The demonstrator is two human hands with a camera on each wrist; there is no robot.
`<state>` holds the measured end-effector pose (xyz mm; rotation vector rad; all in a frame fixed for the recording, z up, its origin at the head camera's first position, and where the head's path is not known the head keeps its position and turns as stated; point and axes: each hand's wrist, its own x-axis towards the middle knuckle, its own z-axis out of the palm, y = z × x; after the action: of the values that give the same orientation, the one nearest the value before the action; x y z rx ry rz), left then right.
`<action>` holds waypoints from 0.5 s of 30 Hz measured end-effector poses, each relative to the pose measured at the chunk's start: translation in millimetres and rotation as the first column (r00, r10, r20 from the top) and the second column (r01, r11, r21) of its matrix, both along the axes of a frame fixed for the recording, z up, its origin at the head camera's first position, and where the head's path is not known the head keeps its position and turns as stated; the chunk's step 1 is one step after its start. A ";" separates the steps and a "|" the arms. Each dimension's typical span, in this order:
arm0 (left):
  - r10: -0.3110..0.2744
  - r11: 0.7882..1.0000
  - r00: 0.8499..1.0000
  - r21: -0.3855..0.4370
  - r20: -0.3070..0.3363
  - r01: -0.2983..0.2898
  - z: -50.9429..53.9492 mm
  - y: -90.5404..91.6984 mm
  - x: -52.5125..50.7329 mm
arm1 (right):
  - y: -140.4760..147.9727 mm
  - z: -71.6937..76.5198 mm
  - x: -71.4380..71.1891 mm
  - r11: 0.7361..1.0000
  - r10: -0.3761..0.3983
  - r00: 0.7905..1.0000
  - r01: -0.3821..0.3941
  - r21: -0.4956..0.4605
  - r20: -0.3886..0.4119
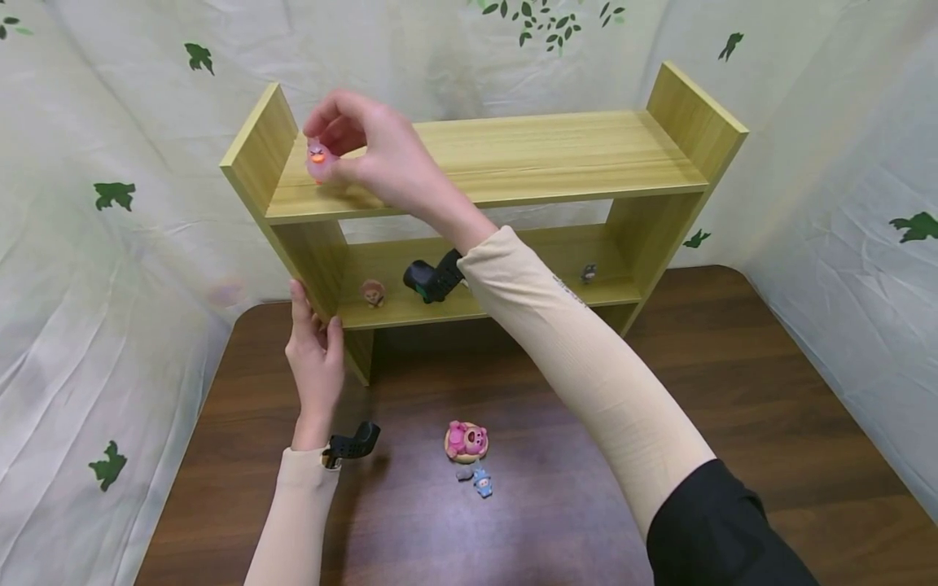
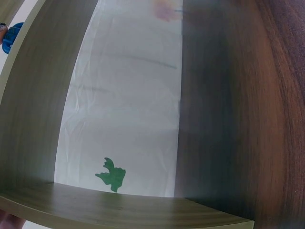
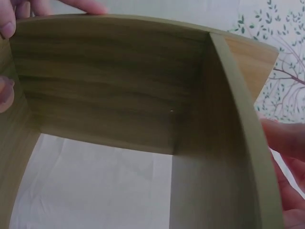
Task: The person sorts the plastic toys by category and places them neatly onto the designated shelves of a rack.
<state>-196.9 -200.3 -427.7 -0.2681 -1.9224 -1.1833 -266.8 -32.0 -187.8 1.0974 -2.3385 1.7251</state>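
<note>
My right hand (image 1: 381,155) pinches a small pink duck figure (image 1: 320,161) at the left end of the top shelf board. Whether the duck touches the board is hard to tell. My left hand (image 1: 315,358) grips the lower left side panel of the wooden shelf (image 1: 564,159), thumb by the front edge and fingers along the outside. In the right wrist view, fingers (image 3: 286,143) show beside a shelf panel (image 3: 240,124). A shelf opening fills the left wrist view, with a small blue thing (image 2: 12,38) at its left edge.
A round brown figure (image 1: 373,293) and a small grey figure (image 1: 589,273) stand on the lower board. On the dark wooden table (image 1: 242,456) lie a pink bear figure (image 1: 466,441), a light-blue figure (image 1: 482,482) and a small grey piece (image 1: 465,473). Pale cloth (image 1: 110,285) hangs behind.
</note>
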 end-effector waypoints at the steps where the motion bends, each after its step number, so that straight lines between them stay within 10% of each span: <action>1: 0.001 1.000 1.000 0.001 -0.001 -0.001 -0.2 -0.1 0.0 | -0.3 -0.1 -0.3 1.000 0.002 1.000 -0.002 0.008 0.001; 15: 0.007 1.000 1.000 -0.006 -0.004 -0.007 0.3 0.8 1.3 | -1.0 -2.7 -2.2 1.000 0.026 0.998 -0.026 -0.005 0.049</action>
<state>-195.6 -199.5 -427.5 -0.2667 -1.9225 -1.1716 -269.0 -32.9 -190.4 1.1022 -2.3581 1.7843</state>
